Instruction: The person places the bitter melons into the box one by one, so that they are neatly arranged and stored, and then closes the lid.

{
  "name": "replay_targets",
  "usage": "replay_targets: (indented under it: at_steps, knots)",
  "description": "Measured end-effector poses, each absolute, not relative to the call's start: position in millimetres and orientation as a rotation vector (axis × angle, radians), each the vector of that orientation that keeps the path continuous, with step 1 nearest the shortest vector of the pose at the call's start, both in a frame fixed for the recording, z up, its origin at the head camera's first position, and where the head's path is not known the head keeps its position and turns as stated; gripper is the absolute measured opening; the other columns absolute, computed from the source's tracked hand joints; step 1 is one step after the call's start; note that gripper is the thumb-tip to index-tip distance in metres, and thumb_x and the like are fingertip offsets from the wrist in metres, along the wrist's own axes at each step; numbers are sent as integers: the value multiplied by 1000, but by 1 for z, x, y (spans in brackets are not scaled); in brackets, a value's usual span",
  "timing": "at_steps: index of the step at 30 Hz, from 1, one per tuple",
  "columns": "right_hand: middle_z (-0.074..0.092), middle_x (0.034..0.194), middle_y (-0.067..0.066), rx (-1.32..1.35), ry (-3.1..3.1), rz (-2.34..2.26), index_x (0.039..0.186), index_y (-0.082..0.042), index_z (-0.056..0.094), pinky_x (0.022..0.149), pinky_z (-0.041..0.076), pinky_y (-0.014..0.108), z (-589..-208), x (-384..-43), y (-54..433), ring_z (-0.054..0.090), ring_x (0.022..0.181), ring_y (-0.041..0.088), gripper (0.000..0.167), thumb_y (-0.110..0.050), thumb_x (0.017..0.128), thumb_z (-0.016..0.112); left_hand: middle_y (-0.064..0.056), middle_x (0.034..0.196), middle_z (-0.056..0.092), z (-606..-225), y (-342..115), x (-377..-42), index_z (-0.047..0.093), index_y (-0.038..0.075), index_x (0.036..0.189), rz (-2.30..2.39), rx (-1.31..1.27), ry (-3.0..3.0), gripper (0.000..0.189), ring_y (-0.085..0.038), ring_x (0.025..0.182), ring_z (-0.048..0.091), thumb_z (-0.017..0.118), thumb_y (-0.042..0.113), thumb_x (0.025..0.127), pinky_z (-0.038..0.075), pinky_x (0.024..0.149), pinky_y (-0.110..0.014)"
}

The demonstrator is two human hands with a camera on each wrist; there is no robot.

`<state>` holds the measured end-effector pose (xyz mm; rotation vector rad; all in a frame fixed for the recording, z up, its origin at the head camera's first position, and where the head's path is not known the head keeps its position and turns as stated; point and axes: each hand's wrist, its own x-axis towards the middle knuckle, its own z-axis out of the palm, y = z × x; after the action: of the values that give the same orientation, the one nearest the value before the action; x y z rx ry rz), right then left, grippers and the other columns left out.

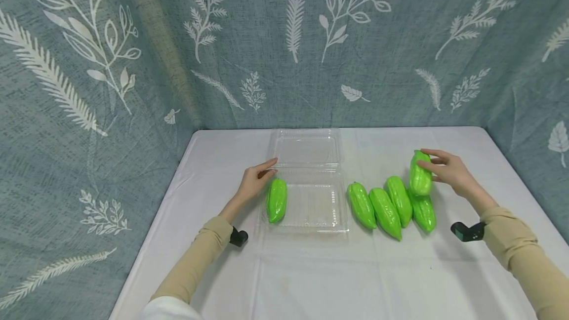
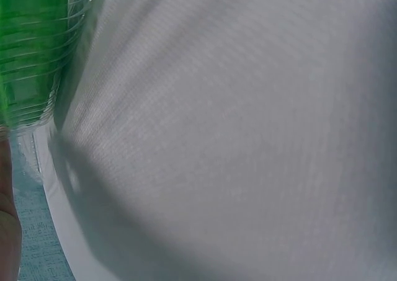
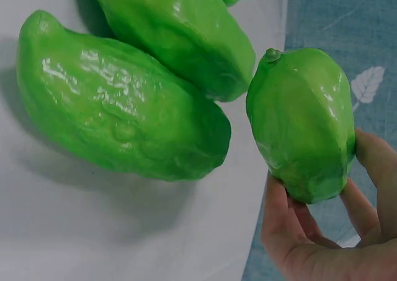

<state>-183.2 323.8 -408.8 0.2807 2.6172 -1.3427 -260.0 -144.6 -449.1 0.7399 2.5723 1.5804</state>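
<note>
My right hand [image 1: 453, 171] grips a green, ridged, gourd-like fruit [image 1: 420, 178] with thumb and fingers, above the right end of the group. The right wrist view shows this held fruit [image 3: 303, 123] lifted beside two others. Several similar fruits [image 1: 386, 213] lie slanted side by side on the table. A clear plastic clamshell box [image 1: 311, 206] lies unfolded, its lid [image 1: 305, 148] to the back. One green fruit [image 1: 277, 201] lies along its left side. At the box's left edge near the hinge, my left hand [image 1: 253, 180] touches it with extended fingers; the fingertips' exact contact is unclear.
A white cloth [image 1: 320, 275] covers the table. Grey-green curtains [image 1: 284, 88] with white leaf prints hang behind it and at both sides. A dark wrist camera [image 1: 239, 237] sits under the left wrist, another [image 1: 467, 231] under the right.
</note>
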Motion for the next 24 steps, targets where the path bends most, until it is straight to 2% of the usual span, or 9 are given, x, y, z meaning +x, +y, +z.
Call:
replay_targets:
  at_steps: [7,15,24]
  knots:
    - [22,146,39,268,2602,-1391,149,-2,23,97,52,46,-409,-183,314,36,130,49,73,-44,96,50,-25,137,49,-456,-145,-264,51,-11,129,1576,744,2583,36,-40,112,60,54,-2,94,52,95,-45]
    - [22,146,37,228,2579,-1431,150,-2,22,103,44,56,-410,-183,302,34,131,49,73,-44,97,50,-19,139,50,-485,-148,-280,53,-4,131,1598,728,2591,37,-34,112,62,55,5,95,54,95,-41]
    - [24,147,35,190,2542,-1477,150,-4,23,99,50,48,-411,-186,290,36,131,47,71,-41,97,52,-17,140,50,-486,-149,-281,53,-3,131,1605,724,2583,37,-32,114,62,55,7,95,53,96,-39]
